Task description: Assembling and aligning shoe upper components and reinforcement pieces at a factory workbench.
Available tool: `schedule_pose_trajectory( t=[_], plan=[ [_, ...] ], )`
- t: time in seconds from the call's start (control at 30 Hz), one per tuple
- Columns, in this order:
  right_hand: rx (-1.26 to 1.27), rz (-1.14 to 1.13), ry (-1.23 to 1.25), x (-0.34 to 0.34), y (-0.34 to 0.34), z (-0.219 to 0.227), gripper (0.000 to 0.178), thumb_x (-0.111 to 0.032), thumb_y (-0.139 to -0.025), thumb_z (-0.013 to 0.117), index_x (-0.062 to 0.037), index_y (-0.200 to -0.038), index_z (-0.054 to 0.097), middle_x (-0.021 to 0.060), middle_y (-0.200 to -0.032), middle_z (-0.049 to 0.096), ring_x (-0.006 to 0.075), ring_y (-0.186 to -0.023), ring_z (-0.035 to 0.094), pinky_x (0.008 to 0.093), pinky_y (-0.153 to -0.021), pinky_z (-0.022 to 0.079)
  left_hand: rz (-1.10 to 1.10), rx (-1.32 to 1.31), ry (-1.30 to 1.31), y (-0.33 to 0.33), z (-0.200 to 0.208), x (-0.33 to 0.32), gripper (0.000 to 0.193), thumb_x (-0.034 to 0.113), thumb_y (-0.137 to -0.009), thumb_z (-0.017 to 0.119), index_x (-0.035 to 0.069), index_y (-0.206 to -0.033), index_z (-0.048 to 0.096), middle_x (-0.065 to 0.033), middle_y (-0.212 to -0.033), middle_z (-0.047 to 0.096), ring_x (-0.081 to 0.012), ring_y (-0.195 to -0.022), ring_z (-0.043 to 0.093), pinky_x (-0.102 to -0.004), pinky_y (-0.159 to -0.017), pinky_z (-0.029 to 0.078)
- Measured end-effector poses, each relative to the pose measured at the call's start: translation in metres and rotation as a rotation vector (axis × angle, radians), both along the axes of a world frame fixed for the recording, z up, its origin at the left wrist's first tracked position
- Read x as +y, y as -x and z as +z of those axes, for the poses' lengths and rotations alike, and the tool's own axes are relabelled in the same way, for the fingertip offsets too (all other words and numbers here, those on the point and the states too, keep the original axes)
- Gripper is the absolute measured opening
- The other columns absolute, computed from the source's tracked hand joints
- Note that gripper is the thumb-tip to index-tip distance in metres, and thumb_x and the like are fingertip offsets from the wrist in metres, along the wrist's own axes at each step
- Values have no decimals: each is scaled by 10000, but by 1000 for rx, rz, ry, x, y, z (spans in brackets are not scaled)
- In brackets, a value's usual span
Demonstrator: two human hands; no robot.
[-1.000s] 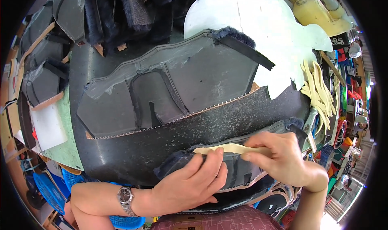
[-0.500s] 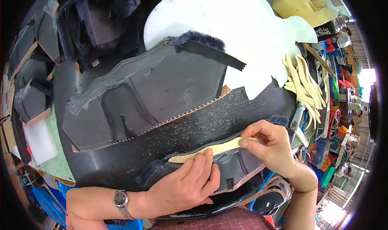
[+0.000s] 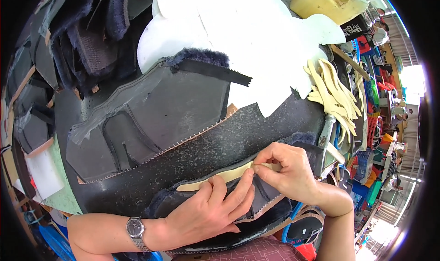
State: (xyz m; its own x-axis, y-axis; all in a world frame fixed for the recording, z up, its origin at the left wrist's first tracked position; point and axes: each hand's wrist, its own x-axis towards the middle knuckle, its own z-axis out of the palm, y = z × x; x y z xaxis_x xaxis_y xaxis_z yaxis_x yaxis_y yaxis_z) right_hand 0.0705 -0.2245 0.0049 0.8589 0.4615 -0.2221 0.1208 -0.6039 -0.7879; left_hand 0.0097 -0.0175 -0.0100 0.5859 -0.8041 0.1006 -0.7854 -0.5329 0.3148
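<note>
A long cream foam strip point(image 3: 220, 175) lies along the top edge of a dark boot upper point(image 3: 270, 189) with navy fleece lining. My left hand point(image 3: 215, 206) holds the strip down, its fingertips bent onto the foam. On the strip's right part, my right hand point(image 3: 288, 174) pinches the foam between thumb and fingers, close to the left index fingertip. The right fingers hide part of the strip. Beyond both hands, a larger dark grey boot upper point(image 3: 172, 119) lies flat, with a stitched lower edge and a pink-edged black tape point(image 3: 215, 71) at its top right.
White sheet pieces point(image 3: 229, 27) cover the far middle. More cream strips point(image 3: 334, 93) are heaped at the right beside a hammer point(image 3: 326, 130). Fleece-lined dark pieces point(image 3: 94, 36) pile up at far left. Another dark upper point(image 3: 220, 242) is near my lap.
My right hand has slid left along the strip, bringing its pinch next to my left index finger. My left hand stays on the foam. The whole view has shifted slightly.
</note>
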Motion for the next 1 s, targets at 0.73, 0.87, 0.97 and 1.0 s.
schedule_pose_trajectory(
  t=[0.73,0.87,0.97,1.0],
  plan=[
    [-163,-212,135,-23,2,-2,119,-13,-807,676,4,-912,622,79,-761,625,114,-640,616,237,-556,500,-25,-171,-142,-20,1,-40,843,716,-702,539,28,-1188,538,-274,-1238,549,-243,-763,502,-258,-628,426],
    [-342,-196,158,-19,3,-5,128,14,-797,671,2,-908,609,90,-777,599,130,-629,610,236,-549,496,-32,-123,-174,-23,0,-53,838,699,-707,556,10,-1184,542,-310,-1217,547,-250,-800,515,-282,-658,429],
    [-294,-301,64,-22,5,-9,139,32,-791,663,1,-911,599,97,-788,584,153,-615,597,254,-537,487,-98,-221,-267,-25,6,-58,812,672,-736,553,-14,-1171,542,-349,-1191,540,-283,-864,529,-305,-716,436],
    [-313,-280,71,-24,5,-8,136,39,-789,656,1,-905,598,99,-782,581,169,-606,591,262,-532,481,-93,-225,-279,-22,6,-60,805,661,-749,549,-23,-1173,536,-362,-1187,533,-301,-894,531,-316,-739,435]
  ],
)
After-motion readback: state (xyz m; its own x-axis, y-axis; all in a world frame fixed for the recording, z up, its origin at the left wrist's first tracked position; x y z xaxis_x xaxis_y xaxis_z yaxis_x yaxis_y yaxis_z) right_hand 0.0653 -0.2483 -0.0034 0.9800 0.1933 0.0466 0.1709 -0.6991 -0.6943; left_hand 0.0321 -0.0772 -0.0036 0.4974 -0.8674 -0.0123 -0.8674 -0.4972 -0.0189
